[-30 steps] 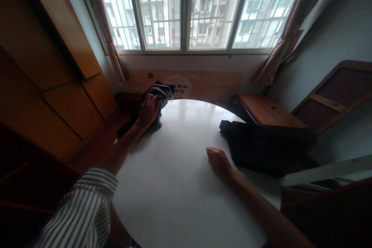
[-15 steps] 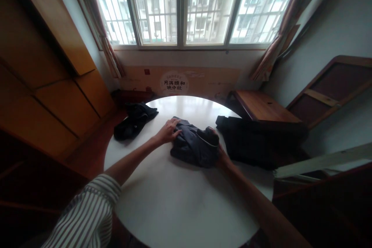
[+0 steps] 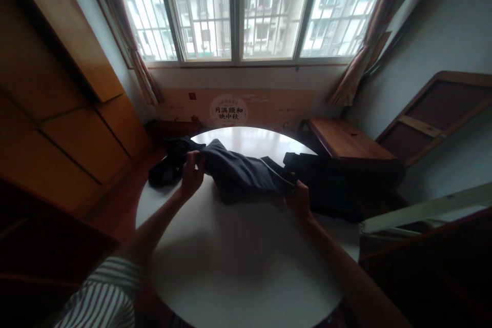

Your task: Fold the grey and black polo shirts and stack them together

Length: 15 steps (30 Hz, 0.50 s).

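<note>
– So, seen from the head camera, where to find the dark grey garment (image 3: 246,174)?

– Stretched between left hand (image 3: 192,174) and right hand (image 3: 302,199), over the far half of the white table (image 3: 238,256), well back from the near edge. Hard to tell whether touching the top or hanging clear.

– And the fingers?

– On the left, pinched on the left end; on the right, apparently closed around the other end, fingertips hidden.

– How best to handle soft, creased cloth like that?

– Pull evenly outwards, probably, without wrenching. Better to level both ends too, with the right apparently lower. Mind the black bundle (image 3: 163,174) at the left edge and the black cloth (image 3: 326,187) across the right edge: both near the hands, easy to snag.

– And the surface?

– Smooth, round-edged, bright towards the far edge, facing a barred window (image 3: 269,20).

– Beyond?

– Wooden cupboards (image 3: 80,148) past the left edge, a wooden stand (image 3: 349,136) past the far right, a printed banner (image 3: 265,105) below the window.
</note>
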Tool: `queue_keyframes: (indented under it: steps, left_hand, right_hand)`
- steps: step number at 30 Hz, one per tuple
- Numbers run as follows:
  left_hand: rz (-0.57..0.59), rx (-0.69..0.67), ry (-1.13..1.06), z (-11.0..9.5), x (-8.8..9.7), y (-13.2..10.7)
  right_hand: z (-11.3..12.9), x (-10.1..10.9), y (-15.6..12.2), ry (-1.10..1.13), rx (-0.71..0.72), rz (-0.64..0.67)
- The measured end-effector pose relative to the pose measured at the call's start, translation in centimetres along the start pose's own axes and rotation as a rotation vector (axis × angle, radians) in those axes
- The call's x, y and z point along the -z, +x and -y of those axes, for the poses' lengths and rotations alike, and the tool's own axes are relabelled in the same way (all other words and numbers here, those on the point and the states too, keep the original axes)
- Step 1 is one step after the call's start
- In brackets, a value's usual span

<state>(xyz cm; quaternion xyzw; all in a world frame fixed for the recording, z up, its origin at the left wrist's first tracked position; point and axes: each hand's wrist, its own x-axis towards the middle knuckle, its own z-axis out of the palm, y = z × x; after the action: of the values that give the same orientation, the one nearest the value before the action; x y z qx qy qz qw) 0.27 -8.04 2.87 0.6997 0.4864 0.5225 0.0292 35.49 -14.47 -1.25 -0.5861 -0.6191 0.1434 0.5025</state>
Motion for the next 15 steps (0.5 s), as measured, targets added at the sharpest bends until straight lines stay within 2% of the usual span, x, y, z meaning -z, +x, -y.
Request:
queue_keyframes:
  steps: [1, 2, 3, 5, 6, 7, 8, 9, 10, 13, 14, 15]
  left_hand:
    - [-0.052, -0.039, -0.008, 0.2, 1.3, -0.5]
    - [-0.028, -0.103, -0.02, 0.3, 2.7, -1.2]
    - [0.087, -0.175, -0.032, 0.3, 4.0, -2.0]
    - [0.497, -0.263, -0.053, -0.1, 6.2, -3.5]
    - [0.709, -0.263, -0.058, -0.4, 7.1, -4.1]
    - [0.869, -0.241, -0.067, -0.7, 7.8, -4.6]
    - [0.945, -0.207, -0.081, -1.0, 8.2, -4.9]
    - [0.922, -0.172, -0.096, -1.2, 8.3, -4.9]
    - [0.82, -0.14, -0.099, -1.2, 8.2, -4.8]
    - [0.42, -0.062, -0.029, -1.0, 6.6, -3.5]
    - [0.35, -0.053, -0.003, -0.8, 5.7, -2.9]
    - [0.335, -0.058, 0.008, -0.7, 4.6, -2.3]
  right_hand:
    - [0.0, 0.2, 0.1, -0.002, -0.01, -0.013]
    - [0.1, 0.4, 0.2, 0.0, -0.015, -0.015]
    - [0.2, 0.5, 0.2, 0.002, -0.011, -0.004]
    - [0.4, 0.6, 0.4, 0.011, 0.02, 0.049]
    - [0.5, 0.5, 0.4, 0.016, 0.042, 0.088]
    - [0.6, 0.5, 0.4, 0.023, 0.066, 0.127]
    - [0.6, 0.4, 0.4, 0.032, 0.087, 0.163]
    - [0.6, 0.3, 0.3, 0.04, 0.102, 0.191]
    - [0.6, 0.2, 0.3, 0.047, 0.113, 0.209]
    - [0.4, 0.0, 0.2, 0.066, 0.121, 0.219]
    - [0.4, 0.0, 0.2, 0.072, 0.117, 0.222]
    - [0.4, 0.0, 0.2, 0.078, 0.109, 0.224]
